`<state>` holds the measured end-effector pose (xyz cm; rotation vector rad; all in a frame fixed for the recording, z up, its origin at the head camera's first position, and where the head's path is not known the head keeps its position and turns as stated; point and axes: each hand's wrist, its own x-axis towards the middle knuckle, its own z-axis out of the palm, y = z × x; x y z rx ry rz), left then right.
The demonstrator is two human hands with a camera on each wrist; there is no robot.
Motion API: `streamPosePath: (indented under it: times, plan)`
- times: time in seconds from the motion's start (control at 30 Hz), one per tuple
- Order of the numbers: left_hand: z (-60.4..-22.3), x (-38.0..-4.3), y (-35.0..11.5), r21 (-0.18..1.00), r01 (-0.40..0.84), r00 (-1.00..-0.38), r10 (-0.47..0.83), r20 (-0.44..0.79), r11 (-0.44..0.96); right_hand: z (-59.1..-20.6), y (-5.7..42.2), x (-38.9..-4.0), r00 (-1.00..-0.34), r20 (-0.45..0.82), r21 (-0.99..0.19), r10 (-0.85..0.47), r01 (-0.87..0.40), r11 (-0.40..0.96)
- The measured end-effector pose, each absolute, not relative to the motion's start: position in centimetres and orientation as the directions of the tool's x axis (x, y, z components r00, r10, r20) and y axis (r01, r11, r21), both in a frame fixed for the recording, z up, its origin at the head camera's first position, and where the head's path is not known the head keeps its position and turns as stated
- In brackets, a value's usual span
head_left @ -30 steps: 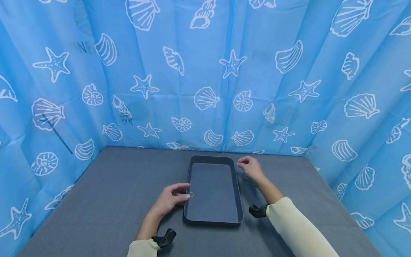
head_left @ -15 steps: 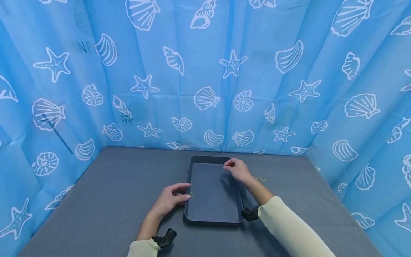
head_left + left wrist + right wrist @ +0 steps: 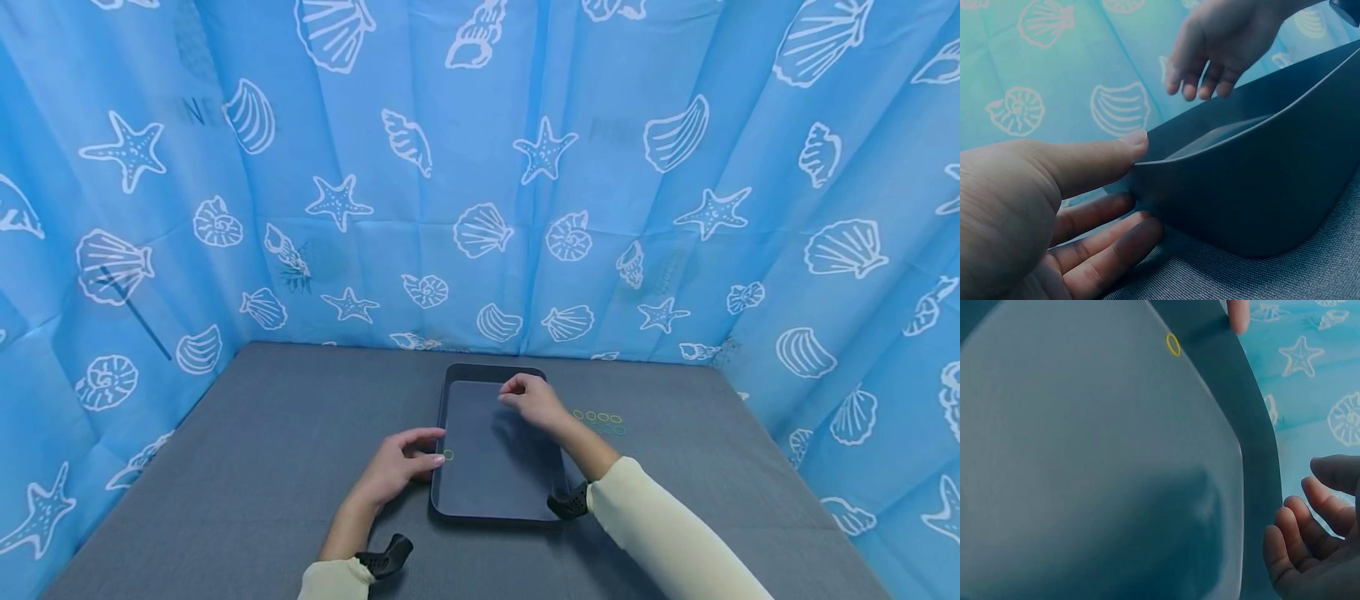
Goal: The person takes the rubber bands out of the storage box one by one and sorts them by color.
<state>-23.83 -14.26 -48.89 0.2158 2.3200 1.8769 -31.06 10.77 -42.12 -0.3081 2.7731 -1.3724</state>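
Note:
A dark grey rectangular tray [image 3: 498, 508] stands on the table. My left hand [image 3: 397, 462] holds its left wall; in the left wrist view the thumb [image 3: 1094, 164] lies at the rim and the fingers [image 3: 1116, 250] are against the outside. A thin yellow ring [image 3: 1173, 344] lies in the tray by the left wall, close to that thumb. Over the tray's far right part is my right hand [image 3: 536, 402], fingers bent and thumb near the forefinger. No object shows between those fingertips, and I cannot tell whether they pinch something small.
Right of the tray, several thin yellow rings [image 3: 603, 417] lie in a row on the grey table [image 3: 300, 433], with teal rings [image 3: 608, 430] just nearer; the right forearm overlaps that area. A blue shell-patterned curtain [image 3: 480, 275] hangs behind and along both sides.
My right hand has moved left from beside the tray's right wall to over its inside, uncovering more of the rings on the table. The left hand and tray stay put.

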Motion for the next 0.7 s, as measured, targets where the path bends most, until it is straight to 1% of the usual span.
streamPosePath:
  times: [0.1, 0.17, 0.33, 0.47, 0.57, 0.7]
  plan:
    - [-48.0, -23.3, -14.0, 0.976, 0.011, -0.980, 0.196, -0.033, 0.218, -42.2, 10.2, -30.9, -0.973, 0.054, -0.794, -0.225, -0.179, 0.581]
    - [-47.1, -22.8, -13.9, 0.975, 0.009, -0.980, 0.195, -0.035, 0.220, -42.1, 9.7, -30.8, -0.966, 0.030, -0.805, -0.256, -0.175, 0.567]
    - [-46.0, -22.2, -13.9, 0.977, 0.030, -0.976, 0.218, -0.017, 0.210, -42.3, 8.6, -30.5, -0.926, -0.073, -0.825, -0.371, -0.153, 0.544]
    - [-47.4, -23.1, -14.0, 0.979, 0.013, -0.975, 0.220, -0.032, 0.203, -42.7, 7.8, -30.6, -0.887, -0.143, -0.807, -0.438, -0.152, 0.571]
    - [-48.7, -23.9, -14.2, 0.981, 0.007, -0.975, 0.219, -0.036, 0.192, -43.0, 7.4, -30.6, -0.846, -0.186, -0.802, -0.500, -0.163, 0.575]
    - [-49.0, -24.0, -14.4, 0.985, 0.014, -0.973, 0.228, -0.026, 0.172, -43.2, 7.0, -30.8, -0.786, -0.233, -0.804, -0.572, -0.175, 0.568]
